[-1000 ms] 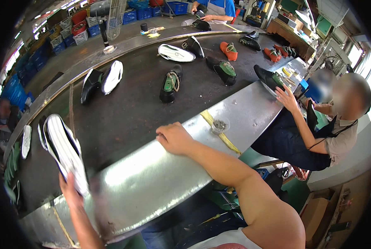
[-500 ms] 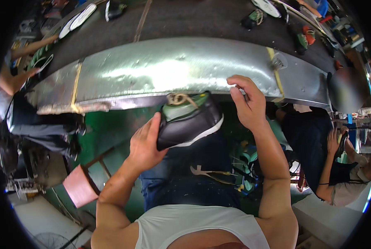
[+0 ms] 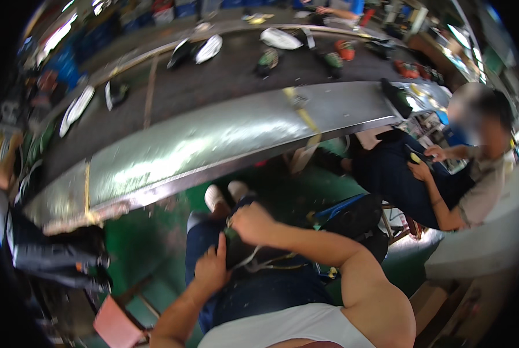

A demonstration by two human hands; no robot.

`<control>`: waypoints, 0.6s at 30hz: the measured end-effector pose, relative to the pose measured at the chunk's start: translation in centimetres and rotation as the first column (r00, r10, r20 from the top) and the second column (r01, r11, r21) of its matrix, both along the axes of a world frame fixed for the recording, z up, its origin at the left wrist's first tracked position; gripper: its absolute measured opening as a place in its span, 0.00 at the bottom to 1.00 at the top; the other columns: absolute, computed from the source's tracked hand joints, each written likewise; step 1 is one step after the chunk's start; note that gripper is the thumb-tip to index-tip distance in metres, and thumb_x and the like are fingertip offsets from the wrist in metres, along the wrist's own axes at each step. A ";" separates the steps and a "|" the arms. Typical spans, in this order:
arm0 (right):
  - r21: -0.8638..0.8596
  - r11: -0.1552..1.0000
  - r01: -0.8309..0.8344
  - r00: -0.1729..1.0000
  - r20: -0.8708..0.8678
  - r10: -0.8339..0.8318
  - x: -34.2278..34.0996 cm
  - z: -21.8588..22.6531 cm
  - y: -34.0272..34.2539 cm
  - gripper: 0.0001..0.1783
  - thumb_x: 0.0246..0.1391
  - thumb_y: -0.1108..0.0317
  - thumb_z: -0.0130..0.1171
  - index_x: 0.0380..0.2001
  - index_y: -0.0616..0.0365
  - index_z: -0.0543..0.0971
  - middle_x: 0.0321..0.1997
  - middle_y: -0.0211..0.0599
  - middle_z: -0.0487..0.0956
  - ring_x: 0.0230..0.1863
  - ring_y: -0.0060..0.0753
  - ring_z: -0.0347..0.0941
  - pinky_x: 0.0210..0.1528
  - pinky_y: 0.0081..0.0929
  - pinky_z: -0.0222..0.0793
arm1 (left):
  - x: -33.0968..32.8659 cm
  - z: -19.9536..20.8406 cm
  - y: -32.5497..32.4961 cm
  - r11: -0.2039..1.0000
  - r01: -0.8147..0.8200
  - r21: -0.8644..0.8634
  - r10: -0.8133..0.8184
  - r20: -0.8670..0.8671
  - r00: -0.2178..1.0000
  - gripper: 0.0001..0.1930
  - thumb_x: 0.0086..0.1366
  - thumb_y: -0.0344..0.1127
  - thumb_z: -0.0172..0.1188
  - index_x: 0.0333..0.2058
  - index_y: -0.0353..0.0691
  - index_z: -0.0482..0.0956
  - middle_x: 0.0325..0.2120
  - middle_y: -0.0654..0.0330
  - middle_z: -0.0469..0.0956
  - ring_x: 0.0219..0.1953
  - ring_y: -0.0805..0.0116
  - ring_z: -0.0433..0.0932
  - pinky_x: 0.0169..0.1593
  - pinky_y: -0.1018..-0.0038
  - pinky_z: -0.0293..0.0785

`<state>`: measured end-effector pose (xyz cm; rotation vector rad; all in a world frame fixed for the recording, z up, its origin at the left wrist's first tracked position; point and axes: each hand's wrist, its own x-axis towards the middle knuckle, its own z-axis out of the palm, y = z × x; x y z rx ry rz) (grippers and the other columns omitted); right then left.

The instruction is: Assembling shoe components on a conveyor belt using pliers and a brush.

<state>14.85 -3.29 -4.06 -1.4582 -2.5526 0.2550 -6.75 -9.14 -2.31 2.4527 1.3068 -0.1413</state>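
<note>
A black and green shoe [image 3: 240, 253] rests low over my lap, its pale sole edge turned to the right. On its left side my left hand [image 3: 212, 268] is closed around it, index finger stretched along the upper. My right hand [image 3: 252, 224] is curled in a fist at the shoe's upper end, by the green part; its fingertips are hidden and what exactly they pinch does not show. Beside the shoe, pincers [image 3: 278, 263] with yellowish handles lie on my dark trousers, their head partly covered.
A metal-edged bench [image 3: 201, 145] runs across in front, with shoes such as a green-black one [image 3: 267, 61] on its dark belt. At the right a co-worker [image 3: 480, 180] sits handling something dark. A pink stool [image 3: 117, 325] stands lower left; a dark bag [image 3: 352, 223] is near my right arm.
The shoe has come down from the bench edge to my lap. My right hand, open and apart before, has moved left and closed at the shoe. The view has swung to the right and upward.
</note>
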 end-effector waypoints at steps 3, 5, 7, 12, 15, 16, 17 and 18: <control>-0.213 0.974 0.081 0.980 -0.163 -0.117 -1.5 -1.5 -0.9 0.18 0.61 0.60 0.49 0.29 0.61 0.82 0.32 0.50 0.83 0.35 0.50 0.82 0.40 0.49 0.74 | 0.8 -1.3 -1.5 0.997 -0.012 -0.075 0.009 -0.044 0.999 0.61 0.47 0.42 0.76 0.72 0.34 0.43 0.42 0.42 0.74 0.39 0.46 0.81 0.42 0.57 0.80; -0.419 0.885 0.203 0.854 -0.367 -0.369 -2.1 -1.3 1.0 0.23 0.65 0.52 0.50 0.29 0.62 0.80 0.30 0.48 0.83 0.31 0.47 0.81 0.37 0.46 0.74 | 1.5 -1.2 -1.8 0.998 0.023 -0.057 -0.026 -0.054 0.998 0.61 0.47 0.42 0.76 0.72 0.34 0.42 0.41 0.40 0.74 0.39 0.44 0.81 0.43 0.57 0.80; -0.811 0.548 -0.206 0.574 -0.553 -0.603 -4.8 0.6 2.2 0.29 0.68 0.46 0.47 0.32 0.65 0.81 0.28 0.48 0.84 0.29 0.46 0.82 0.31 0.46 0.72 | 2.7 -1.8 -1.4 0.997 0.081 -0.011 -0.082 -0.085 0.993 0.62 0.48 0.43 0.76 0.72 0.35 0.40 0.40 0.39 0.73 0.38 0.45 0.81 0.43 0.59 0.80; -0.672 0.628 -0.393 0.334 -0.740 -0.583 -4.9 5.7 2.9 0.34 0.70 0.46 0.46 0.64 0.66 0.64 0.62 0.55 0.74 0.58 0.43 0.75 0.58 0.39 0.71 | 2.9 0.1 1.0 0.871 -0.135 -0.472 0.128 -0.048 0.991 0.66 0.50 0.51 0.75 0.72 0.30 0.34 0.58 0.30 0.66 0.55 0.36 0.75 0.57 0.57 0.74; -0.260 0.954 -0.148 0.589 -0.798 -0.127 0.0 3.6 2.2 0.26 0.68 0.53 0.53 0.60 0.61 0.69 0.50 0.50 0.81 0.50 0.45 0.80 0.50 0.35 0.74 | 0.1 -3.7 1.8 0.847 -0.174 -0.502 0.248 0.084 0.965 0.66 0.50 0.57 0.74 0.72 0.28 0.38 0.65 0.29 0.58 0.66 0.36 0.64 0.66 0.60 0.65; -0.285 0.956 -0.074 0.645 -0.745 -0.173 1.7 3.8 0.9 0.23 0.66 0.55 0.55 0.54 0.61 0.71 0.44 0.48 0.81 0.46 0.48 0.80 0.46 0.37 0.74 | 0.0 -5.3 1.6 0.964 -0.111 -0.242 0.118 0.016 0.993 0.62 0.51 0.62 0.71 0.71 0.26 0.45 0.67 0.30 0.55 0.70 0.38 0.57 0.70 0.62 0.59; -0.305 0.952 -0.004 0.694 -0.686 -0.217 3.2 3.9 -0.4 0.19 0.64 0.57 0.57 0.49 0.61 0.74 0.39 0.47 0.82 0.41 0.51 0.79 0.43 0.39 0.74 | 0.5 -5.5 2.0 0.963 -0.115 -0.242 0.124 0.021 0.992 0.62 0.51 0.62 0.71 0.71 0.26 0.45 0.67 0.30 0.55 0.70 0.38 0.57 0.70 0.62 0.59; -0.235 0.970 0.060 0.757 -0.622 -0.198 4.7 2.3 -2.0 0.17 0.62 0.57 0.58 0.45 0.60 0.74 0.37 0.47 0.80 0.40 0.51 0.78 0.42 0.41 0.74 | 1.8 -5.1 2.8 0.989 -0.005 -0.145 0.016 0.073 0.997 0.61 0.53 0.62 0.70 0.70 0.26 0.46 0.68 0.31 0.54 0.70 0.38 0.56 0.70 0.61 0.58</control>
